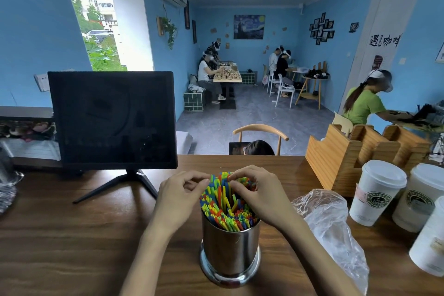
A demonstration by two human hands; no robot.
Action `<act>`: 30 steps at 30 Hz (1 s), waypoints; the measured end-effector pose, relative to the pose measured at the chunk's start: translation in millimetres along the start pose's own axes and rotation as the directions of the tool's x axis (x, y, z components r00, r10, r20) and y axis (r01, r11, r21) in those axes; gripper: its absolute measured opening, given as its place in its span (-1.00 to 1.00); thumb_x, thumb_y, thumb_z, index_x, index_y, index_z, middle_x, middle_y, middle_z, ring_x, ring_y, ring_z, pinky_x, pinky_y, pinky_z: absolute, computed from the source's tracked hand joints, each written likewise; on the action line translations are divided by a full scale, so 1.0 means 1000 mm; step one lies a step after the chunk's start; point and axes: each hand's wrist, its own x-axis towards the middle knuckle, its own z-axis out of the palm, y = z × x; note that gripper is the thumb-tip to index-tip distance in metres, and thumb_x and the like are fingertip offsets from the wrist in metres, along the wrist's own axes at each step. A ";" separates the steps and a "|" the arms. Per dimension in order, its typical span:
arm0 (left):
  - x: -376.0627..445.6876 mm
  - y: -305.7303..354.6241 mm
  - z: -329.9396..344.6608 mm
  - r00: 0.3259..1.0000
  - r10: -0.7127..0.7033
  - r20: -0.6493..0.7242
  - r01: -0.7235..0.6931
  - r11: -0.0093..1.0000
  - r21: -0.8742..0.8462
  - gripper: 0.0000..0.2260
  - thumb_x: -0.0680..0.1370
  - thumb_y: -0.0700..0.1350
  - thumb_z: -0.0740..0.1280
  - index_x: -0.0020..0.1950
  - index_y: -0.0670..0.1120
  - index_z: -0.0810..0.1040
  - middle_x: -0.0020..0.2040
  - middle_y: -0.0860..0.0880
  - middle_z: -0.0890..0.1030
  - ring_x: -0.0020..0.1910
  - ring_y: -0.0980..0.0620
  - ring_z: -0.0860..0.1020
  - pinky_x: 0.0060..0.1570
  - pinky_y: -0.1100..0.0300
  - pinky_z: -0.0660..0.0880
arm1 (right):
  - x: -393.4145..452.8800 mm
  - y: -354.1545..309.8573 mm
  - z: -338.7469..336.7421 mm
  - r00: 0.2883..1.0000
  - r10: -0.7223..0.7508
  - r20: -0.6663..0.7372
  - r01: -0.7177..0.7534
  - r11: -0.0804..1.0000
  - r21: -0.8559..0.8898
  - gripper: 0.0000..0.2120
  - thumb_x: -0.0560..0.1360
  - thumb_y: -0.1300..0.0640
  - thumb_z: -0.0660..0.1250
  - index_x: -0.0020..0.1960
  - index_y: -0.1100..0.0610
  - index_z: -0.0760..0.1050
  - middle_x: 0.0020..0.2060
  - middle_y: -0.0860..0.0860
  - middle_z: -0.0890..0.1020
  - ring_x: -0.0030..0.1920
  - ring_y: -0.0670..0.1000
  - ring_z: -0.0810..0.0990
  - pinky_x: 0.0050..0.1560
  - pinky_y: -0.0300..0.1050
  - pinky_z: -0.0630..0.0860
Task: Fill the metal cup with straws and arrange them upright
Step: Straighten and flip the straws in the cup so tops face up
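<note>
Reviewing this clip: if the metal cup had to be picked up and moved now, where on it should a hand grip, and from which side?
Likely the bare cylindrical wall of the metal cup, between rim and flared base, with a hand wrapped from the near side. The straws fan out over the top, and the left hand and right hand sit among them, so a top grasp is blocked.

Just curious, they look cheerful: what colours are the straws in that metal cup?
The straws are blue, green, yellow, red and orange, seen clearly in the head view.
</note>
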 end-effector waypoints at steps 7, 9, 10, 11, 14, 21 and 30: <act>-0.004 0.009 -0.006 0.998 0.019 -0.068 -0.024 0.997 -0.076 -0.86 0.48 -0.11 0.54 -0.18 0.14 0.69 -0.27 0.19 0.65 -0.32 0.22 0.53 -0.33 0.41 0.45 | -0.002 0.001 0.001 1.000 0.012 -0.001 -0.012 1.000 0.007 -0.86 0.56 -0.06 0.41 0.10 -0.13 0.64 0.08 -0.26 0.61 0.17 -0.18 0.51 0.20 -0.07 0.50; -0.005 0.008 -0.009 0.996 0.022 0.085 -0.015 0.996 -0.083 -0.88 0.47 -0.09 0.55 -0.17 0.15 0.73 -0.29 0.12 0.64 -0.36 0.20 0.46 -0.33 0.35 0.43 | -0.002 0.001 0.002 1.000 0.006 -0.010 -0.006 1.000 0.003 -0.86 0.55 -0.07 0.40 0.10 -0.14 0.64 0.08 -0.26 0.61 0.17 -0.19 0.50 0.19 -0.08 0.49; -0.005 0.006 -0.010 0.988 0.032 0.154 -0.022 0.998 -0.067 -0.86 0.46 -0.08 0.56 -0.14 0.19 0.74 -0.27 0.10 0.65 -0.35 0.18 0.44 -0.32 0.33 0.42 | -0.003 0.001 0.002 1.000 0.002 -0.012 -0.002 1.000 0.001 -0.86 0.55 -0.07 0.40 0.10 -0.15 0.64 0.08 -0.27 0.61 0.17 -0.19 0.50 0.19 -0.09 0.49; -0.005 0.005 -0.011 0.980 0.045 0.196 -0.036 0.998 -0.049 -0.82 0.46 -0.08 0.56 -0.12 0.24 0.73 -0.24 0.09 0.65 -0.33 0.16 0.44 -0.29 0.31 0.42 | -0.003 0.001 0.002 1.000 -0.002 -0.015 0.002 1.000 0.000 -0.87 0.55 -0.07 0.40 0.10 -0.15 0.64 0.08 -0.27 0.61 0.17 -0.19 0.50 0.19 -0.10 0.48; -0.004 0.005 -0.015 0.970 0.069 0.232 -0.074 0.997 0.011 -0.80 0.47 -0.04 0.55 -0.05 0.30 0.72 -0.15 0.12 0.66 -0.22 0.10 0.53 -0.22 0.27 0.47 | -0.003 0.000 0.003 1.000 -0.001 -0.022 0.001 1.000 0.003 -0.87 0.55 -0.05 0.41 0.10 -0.14 0.64 0.07 -0.27 0.61 0.17 -0.18 0.50 0.19 -0.10 0.47; -0.002 0.013 -0.021 0.964 0.085 0.253 -0.097 0.995 0.035 -0.84 0.44 -0.07 0.58 -0.14 0.22 0.73 -0.32 0.09 0.64 -0.36 0.17 0.48 -0.32 0.34 0.43 | -0.004 0.000 0.003 1.000 0.000 -0.031 0.001 1.000 0.021 -0.85 0.56 -0.05 0.40 0.11 -0.11 0.65 0.08 -0.26 0.61 0.17 -0.17 0.50 0.20 -0.11 0.47; 0.007 0.026 -0.026 0.889 0.100 0.447 -0.190 0.969 0.161 -0.92 0.56 -0.04 0.46 -0.02 0.09 0.75 -0.11 0.15 0.68 -0.15 0.19 0.54 -0.21 0.37 0.39 | -0.004 -0.002 0.005 0.999 0.014 -0.034 -0.013 1.000 0.027 -0.86 0.55 -0.03 0.41 0.10 -0.12 0.64 0.07 -0.25 0.61 0.15 -0.18 0.48 0.15 -0.20 0.42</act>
